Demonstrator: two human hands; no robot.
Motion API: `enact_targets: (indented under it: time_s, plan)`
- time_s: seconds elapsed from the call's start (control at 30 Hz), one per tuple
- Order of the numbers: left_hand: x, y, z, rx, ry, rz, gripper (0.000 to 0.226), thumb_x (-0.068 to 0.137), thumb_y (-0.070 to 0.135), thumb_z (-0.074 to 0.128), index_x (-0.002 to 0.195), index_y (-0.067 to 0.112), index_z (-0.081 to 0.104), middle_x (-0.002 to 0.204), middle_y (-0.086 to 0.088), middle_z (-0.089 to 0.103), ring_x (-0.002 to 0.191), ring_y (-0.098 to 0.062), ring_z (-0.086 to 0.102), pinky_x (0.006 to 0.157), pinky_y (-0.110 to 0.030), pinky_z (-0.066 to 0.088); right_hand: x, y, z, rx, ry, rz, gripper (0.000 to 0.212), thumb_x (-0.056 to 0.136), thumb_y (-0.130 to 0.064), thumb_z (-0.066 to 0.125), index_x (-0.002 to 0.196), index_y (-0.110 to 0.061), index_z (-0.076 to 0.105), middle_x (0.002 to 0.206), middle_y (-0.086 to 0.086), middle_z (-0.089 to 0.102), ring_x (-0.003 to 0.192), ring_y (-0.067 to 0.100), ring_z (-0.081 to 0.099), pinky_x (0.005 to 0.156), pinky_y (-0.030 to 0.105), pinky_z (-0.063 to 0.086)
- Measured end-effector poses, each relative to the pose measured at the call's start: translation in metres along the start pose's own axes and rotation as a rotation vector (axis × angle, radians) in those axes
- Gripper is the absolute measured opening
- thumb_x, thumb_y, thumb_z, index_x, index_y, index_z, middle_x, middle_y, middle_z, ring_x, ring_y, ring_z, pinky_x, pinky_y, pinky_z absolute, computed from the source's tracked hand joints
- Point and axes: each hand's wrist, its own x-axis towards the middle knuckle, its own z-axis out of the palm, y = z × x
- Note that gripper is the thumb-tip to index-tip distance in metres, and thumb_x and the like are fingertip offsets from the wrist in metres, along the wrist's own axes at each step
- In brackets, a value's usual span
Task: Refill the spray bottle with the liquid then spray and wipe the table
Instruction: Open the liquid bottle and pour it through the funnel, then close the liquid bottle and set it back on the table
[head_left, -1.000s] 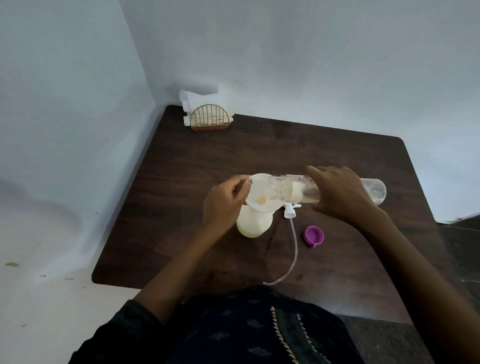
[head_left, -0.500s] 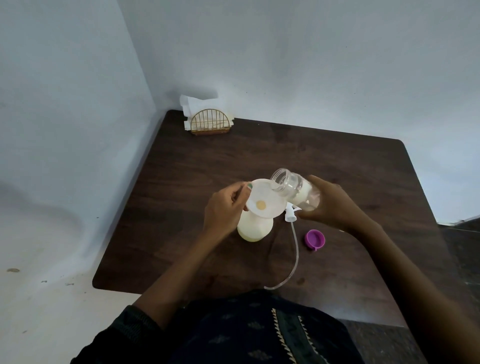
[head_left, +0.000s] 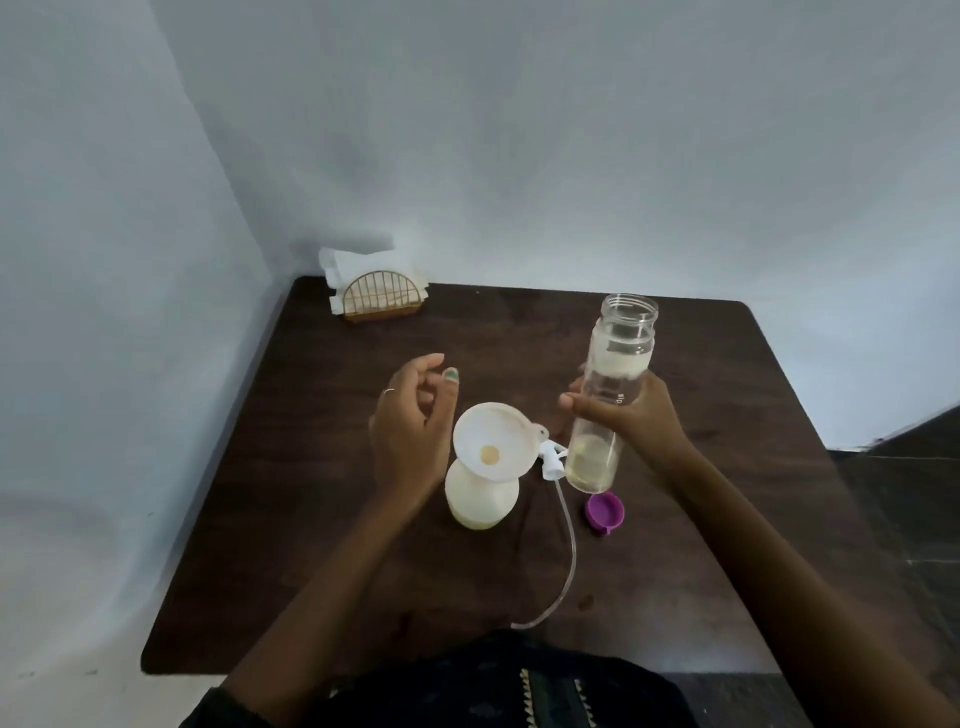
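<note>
funnel seated in spray bottle at table centre, sprayer head and cap lying to its right, napkin holder at far left corner.

two bottles, one funnel, one cap
</note>
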Motion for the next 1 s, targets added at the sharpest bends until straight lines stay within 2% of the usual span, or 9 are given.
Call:
enact_targets:
  time_s: [0.2, 0.33, 0.43, 0.53, 0.63, 0.7, 0.8, 0.9, 1.0]
  plan:
    - [0.012, 0.076, 0.012, -0.194, -0.328, 0.126, 0.055, 0.073, 0.064, 0.053, 0.122, 0.038, 0.055, 0.113, 0.023, 0.062, 0.109, 0.005, 0.055, 0.104, -0.040, 0.042, 0.012, -0.032, 0.012, 0.040, 0.098, -0.153, 0.039, 0.068, -0.010, 0.081, 0.101, 0.000, 0.061, 0.088, 0.012, 0.070, 0.080, 0.017, 0.069, 0.070, 0.025, 0.056]
    - [0.016, 0.111, 0.027, -0.333, -0.552, 0.089, 0.065, 0.067, 0.056, 0.070, 0.125, 0.033, 0.051, 0.116, 0.016, 0.064, 0.107, 0.002, 0.059, 0.099, -0.034, 0.048, 0.021, -0.043, 0.028, 0.035, 0.184, -0.253, 0.031, 0.074, -0.017, 0.070, 0.101, -0.008, 0.059, 0.085, 0.005, 0.069, 0.080, 0.013, 0.068, 0.067, 0.027, 0.055]
    - [0.023, 0.118, 0.037, -0.397, -0.478, 0.089, 0.047, 0.078, 0.035, 0.075, 0.118, 0.026, 0.053, 0.110, 0.011, 0.065, 0.102, -0.001, 0.062, 0.095, -0.038, 0.051, 0.029, -0.040, 0.032, -0.006, 0.214, -0.246, 0.045, 0.068, -0.039, 0.062, 0.102, -0.011, 0.058, 0.091, 0.004, 0.068, 0.084, 0.013, 0.068, 0.069, 0.029, 0.056]
    - [0.025, 0.117, 0.041, -0.389, -0.407, 0.127, 0.037, 0.079, 0.034, 0.074, 0.109, 0.034, 0.052, 0.104, 0.013, 0.066, 0.097, 0.000, 0.063, 0.091, -0.038, 0.053, 0.034, -0.037, 0.028, -0.077, 0.146, -0.213, 0.053, 0.066, -0.040, 0.069, 0.110, -0.014, 0.053, 0.095, -0.004, 0.067, 0.086, 0.006, 0.067, 0.070, 0.026, 0.054]
    - [0.029, 0.114, 0.038, -0.408, -0.344, 0.144, 0.036, 0.075, 0.038, 0.075, 0.103, 0.037, 0.052, 0.101, 0.011, 0.067, 0.093, -0.005, 0.066, 0.086, -0.041, 0.055, 0.033, -0.033, 0.016, -0.187, -0.038, -0.188, 0.085, 0.054, -0.038, 0.085, 0.125, -0.026, 0.039, 0.117, -0.009, 0.055, 0.112, 0.009, 0.055, 0.091, 0.035, 0.051]
    - [0.036, 0.115, 0.035, -0.403, -0.326, 0.162, 0.039, 0.074, 0.039, 0.074, 0.106, 0.034, 0.052, 0.101, 0.011, 0.067, 0.092, -0.006, 0.066, 0.085, -0.041, 0.056, 0.029, -0.027, 0.005, -0.447, -0.144, -0.078, 0.101, 0.050, -0.047, 0.086, 0.132, -0.035, 0.029, 0.134, -0.004, 0.041, 0.126, 0.018, 0.038, 0.103, 0.046, 0.038]
    - [0.046, 0.116, 0.028, -0.398, -0.301, 0.181, 0.042, 0.077, 0.035, 0.074, 0.111, 0.025, 0.052, 0.102, 0.012, 0.066, 0.090, -0.006, 0.066, 0.085, -0.038, 0.056, 0.022, 0.000, -0.006, -0.813, -0.221, 0.190, 0.097, 0.054, -0.051, 0.082, 0.134, -0.036, 0.030, 0.143, 0.001, 0.029, 0.131, 0.027, 0.029, 0.104, 0.055, 0.028]
    - [0.052, 0.115, 0.023, -0.425, -0.259, 0.183, 0.039, 0.079, 0.030, 0.075, 0.110, 0.022, 0.053, 0.095, 0.009, 0.067, 0.079, -0.010, 0.067, 0.079, -0.036, 0.057, 0.016, 0.056, -0.007, -0.932, -0.317, 0.422, 0.092, 0.054, -0.053, 0.079, 0.133, -0.031, 0.036, 0.140, 0.003, 0.032, 0.132, 0.032, 0.029, 0.104, 0.054, 0.033]
    - [0.053, 0.114, 0.021, -0.428, -0.243, 0.177, 0.037, 0.080, 0.024, 0.074, 0.110, 0.020, 0.052, 0.095, 0.010, 0.066, 0.073, -0.004, 0.065, 0.074, -0.027, 0.055, 0.002, 0.110, -0.002, -0.987, -0.457, 0.509, 0.112, 0.044, -0.064, 0.073, 0.141, -0.032, 0.026, 0.150, 0.006, 0.021, 0.137, 0.037, 0.021, 0.105, 0.057, 0.031]
